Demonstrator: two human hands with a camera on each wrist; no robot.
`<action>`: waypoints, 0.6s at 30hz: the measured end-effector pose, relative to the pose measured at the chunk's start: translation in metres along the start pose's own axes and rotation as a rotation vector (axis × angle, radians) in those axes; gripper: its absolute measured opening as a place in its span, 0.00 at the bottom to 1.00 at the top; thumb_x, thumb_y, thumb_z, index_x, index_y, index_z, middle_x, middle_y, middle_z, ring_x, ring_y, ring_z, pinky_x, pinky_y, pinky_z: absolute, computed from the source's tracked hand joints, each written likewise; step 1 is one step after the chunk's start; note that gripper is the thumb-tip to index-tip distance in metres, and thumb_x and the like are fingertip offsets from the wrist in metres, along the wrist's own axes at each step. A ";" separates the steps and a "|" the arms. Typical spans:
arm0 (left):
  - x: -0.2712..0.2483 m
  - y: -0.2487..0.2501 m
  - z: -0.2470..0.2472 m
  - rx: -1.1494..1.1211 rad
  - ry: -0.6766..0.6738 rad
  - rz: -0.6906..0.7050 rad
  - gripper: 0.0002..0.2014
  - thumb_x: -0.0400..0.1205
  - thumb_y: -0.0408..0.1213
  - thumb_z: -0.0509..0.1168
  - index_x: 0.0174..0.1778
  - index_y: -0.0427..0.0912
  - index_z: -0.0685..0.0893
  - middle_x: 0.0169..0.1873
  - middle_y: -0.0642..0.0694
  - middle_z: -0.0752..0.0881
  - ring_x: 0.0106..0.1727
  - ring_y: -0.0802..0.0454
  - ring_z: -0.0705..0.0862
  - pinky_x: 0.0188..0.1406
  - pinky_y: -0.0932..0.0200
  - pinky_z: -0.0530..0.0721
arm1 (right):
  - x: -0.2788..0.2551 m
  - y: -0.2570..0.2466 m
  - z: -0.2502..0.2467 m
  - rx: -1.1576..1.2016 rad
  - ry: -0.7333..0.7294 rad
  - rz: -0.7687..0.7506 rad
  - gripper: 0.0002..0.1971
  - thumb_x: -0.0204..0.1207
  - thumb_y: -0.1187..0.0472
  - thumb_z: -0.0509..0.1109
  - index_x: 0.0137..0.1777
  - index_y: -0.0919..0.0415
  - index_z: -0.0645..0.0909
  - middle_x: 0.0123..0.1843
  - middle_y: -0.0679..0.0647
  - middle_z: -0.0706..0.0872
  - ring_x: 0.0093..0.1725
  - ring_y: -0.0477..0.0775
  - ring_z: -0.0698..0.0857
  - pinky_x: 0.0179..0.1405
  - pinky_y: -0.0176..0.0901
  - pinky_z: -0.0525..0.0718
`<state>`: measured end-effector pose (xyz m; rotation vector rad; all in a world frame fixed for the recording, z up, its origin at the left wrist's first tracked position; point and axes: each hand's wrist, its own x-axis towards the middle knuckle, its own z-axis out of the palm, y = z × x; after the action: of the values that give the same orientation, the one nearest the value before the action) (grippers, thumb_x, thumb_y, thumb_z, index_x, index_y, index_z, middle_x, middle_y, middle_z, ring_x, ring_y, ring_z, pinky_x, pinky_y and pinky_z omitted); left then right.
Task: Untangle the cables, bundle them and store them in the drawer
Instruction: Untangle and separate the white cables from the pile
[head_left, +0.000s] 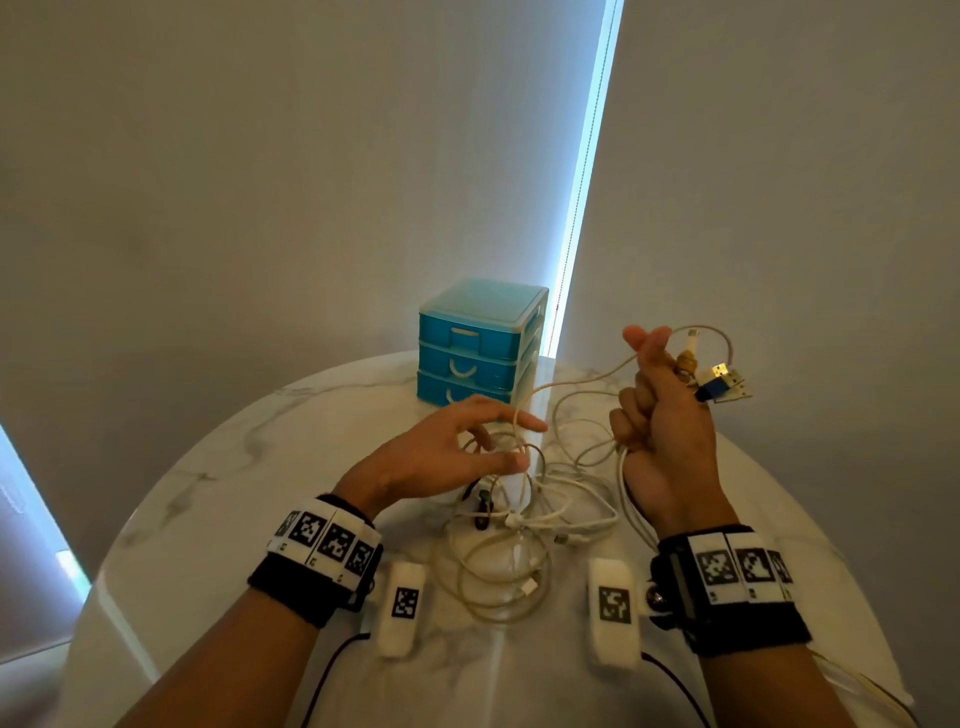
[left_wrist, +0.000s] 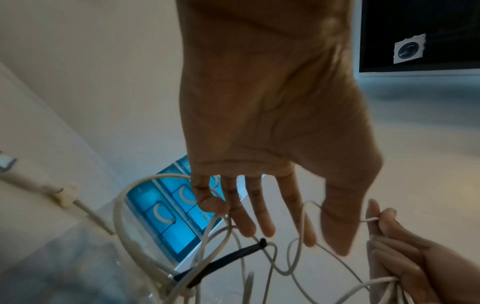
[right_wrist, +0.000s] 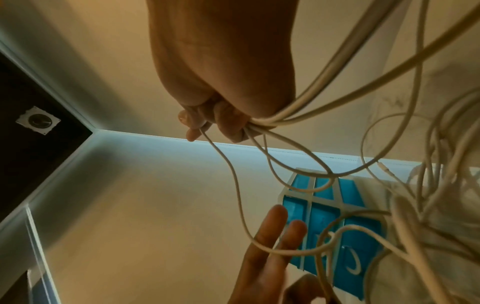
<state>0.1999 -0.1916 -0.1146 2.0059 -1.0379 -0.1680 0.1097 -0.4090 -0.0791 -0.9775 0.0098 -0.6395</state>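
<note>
A tangle of white cables (head_left: 519, 525) lies on the round marble table (head_left: 260, 452), with a dark cable piece (left_wrist: 226, 261) among them. My right hand (head_left: 660, 415) is raised above the table and grips several cable strands (right_wrist: 262, 121) in its fist; USB plugs (head_left: 722, 382) stick out past its fingers. My left hand (head_left: 467, 447) hovers over the tangle with fingers (left_wrist: 259, 216) spread and straight, a strand (right_wrist: 275, 250) lying across them. The blue three-drawer box (head_left: 475, 343) stands at the back of the table, all drawers closed.
Two white tagged blocks (head_left: 402, 605) (head_left: 613, 610) lie near the table's front edge, each with a dark lead. A wall rises close behind the drawer box. A strand (head_left: 857, 680) trails off the table's right front edge.
</note>
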 end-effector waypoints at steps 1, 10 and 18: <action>0.000 0.002 0.000 -0.029 0.014 0.020 0.12 0.85 0.52 0.75 0.63 0.71 0.90 0.65 0.65 0.86 0.59 0.61 0.86 0.54 0.67 0.79 | 0.000 0.002 -0.001 -0.007 0.013 0.001 0.17 0.90 0.45 0.69 0.65 0.55 0.91 0.27 0.45 0.61 0.24 0.42 0.57 0.20 0.36 0.59; 0.001 0.004 -0.004 -0.456 0.411 0.027 0.09 0.87 0.43 0.73 0.58 0.45 0.94 0.48 0.48 0.96 0.44 0.52 0.91 0.47 0.64 0.88 | -0.016 0.039 0.007 -0.596 -0.262 0.325 0.17 0.74 0.41 0.85 0.49 0.54 0.93 0.26 0.44 0.70 0.25 0.45 0.66 0.23 0.40 0.66; 0.003 -0.005 -0.010 -0.662 0.502 -0.055 0.11 0.87 0.42 0.74 0.61 0.39 0.93 0.50 0.45 0.96 0.33 0.57 0.79 0.35 0.65 0.82 | -0.024 0.048 0.017 -0.709 -0.236 0.108 0.10 0.78 0.48 0.84 0.55 0.52 0.96 0.19 0.37 0.76 0.19 0.39 0.74 0.24 0.27 0.71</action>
<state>0.2092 -0.1858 -0.1110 1.3674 -0.5100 -0.0234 0.1186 -0.3653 -0.1130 -1.7209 0.0841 -0.4162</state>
